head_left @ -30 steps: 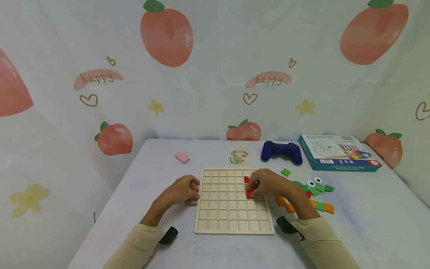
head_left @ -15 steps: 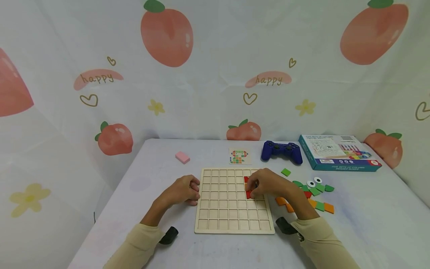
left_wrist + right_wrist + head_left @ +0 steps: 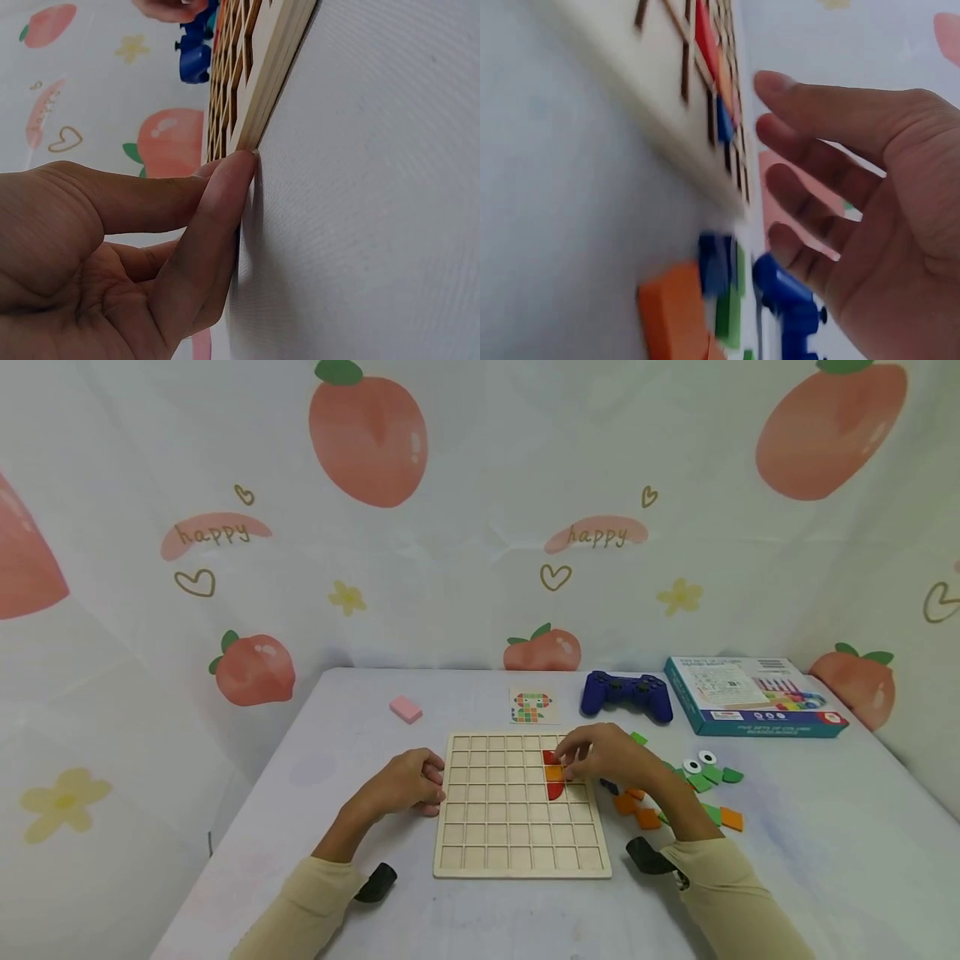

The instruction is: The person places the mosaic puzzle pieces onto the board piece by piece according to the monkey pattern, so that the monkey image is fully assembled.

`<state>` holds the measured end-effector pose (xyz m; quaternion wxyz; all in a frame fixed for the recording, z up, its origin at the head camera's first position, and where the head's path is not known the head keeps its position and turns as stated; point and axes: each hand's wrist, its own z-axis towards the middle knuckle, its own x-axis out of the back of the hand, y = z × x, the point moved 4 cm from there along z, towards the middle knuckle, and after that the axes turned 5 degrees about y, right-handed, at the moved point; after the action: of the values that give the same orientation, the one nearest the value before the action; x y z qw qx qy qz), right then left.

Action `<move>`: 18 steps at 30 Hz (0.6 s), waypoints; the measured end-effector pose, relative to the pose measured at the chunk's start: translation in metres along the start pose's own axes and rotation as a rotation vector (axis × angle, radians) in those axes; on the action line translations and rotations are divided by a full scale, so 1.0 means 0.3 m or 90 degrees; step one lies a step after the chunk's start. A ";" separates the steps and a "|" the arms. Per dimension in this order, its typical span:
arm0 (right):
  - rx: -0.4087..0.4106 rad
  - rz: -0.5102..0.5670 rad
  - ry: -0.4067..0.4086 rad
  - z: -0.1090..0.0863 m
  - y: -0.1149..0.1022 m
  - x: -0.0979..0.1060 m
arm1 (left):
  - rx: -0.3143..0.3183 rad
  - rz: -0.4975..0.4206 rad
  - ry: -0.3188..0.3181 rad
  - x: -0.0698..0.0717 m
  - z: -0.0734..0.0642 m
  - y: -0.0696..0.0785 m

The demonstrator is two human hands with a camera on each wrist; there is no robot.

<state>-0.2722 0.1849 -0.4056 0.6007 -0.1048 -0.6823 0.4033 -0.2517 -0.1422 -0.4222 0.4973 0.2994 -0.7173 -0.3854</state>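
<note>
My left hand pinches the left edge of a wooden grid board; in the left wrist view the thumb and a finger meet at its rim. Over the board's upper right hovers my right hand, fingers loosely bent and apart, holding nothing. Beneath those fingers sit an orange square tile, a red tile above it and a rounded red tile below it. A small blue tile beside the orange one shows in the right wrist view; the hand hides it from the head view.
Loose orange tiles, green tiles and two eye tiles lie right of the board. Behind it are a pattern card, a blue game controller, a pink block and a flat box.
My right hand has lifted off the tiles and shifted slightly right and up, uncovering the orange tile and the rounded red one. My left hand stays at the board's edge.
</note>
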 end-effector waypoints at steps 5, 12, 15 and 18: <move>-0.016 -0.034 0.040 -0.033 0.037 0.047 | -0.004 -0.003 -0.004 0.001 0.000 -0.001; -0.096 -0.066 0.074 -0.115 0.105 0.123 | -0.005 -0.008 -0.010 0.007 -0.002 0.003; -0.118 -0.068 0.075 -0.158 0.138 0.153 | -0.006 -0.010 -0.012 0.005 -0.003 0.003; -0.134 -0.075 0.072 -0.203 0.169 0.183 | -0.006 -0.010 -0.013 0.003 -0.003 0.003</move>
<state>-0.2485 0.2784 -0.4024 0.6464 -0.1495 -0.6912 0.2866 -0.2511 -0.1427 -0.4207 0.4884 0.2988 -0.7181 -0.3956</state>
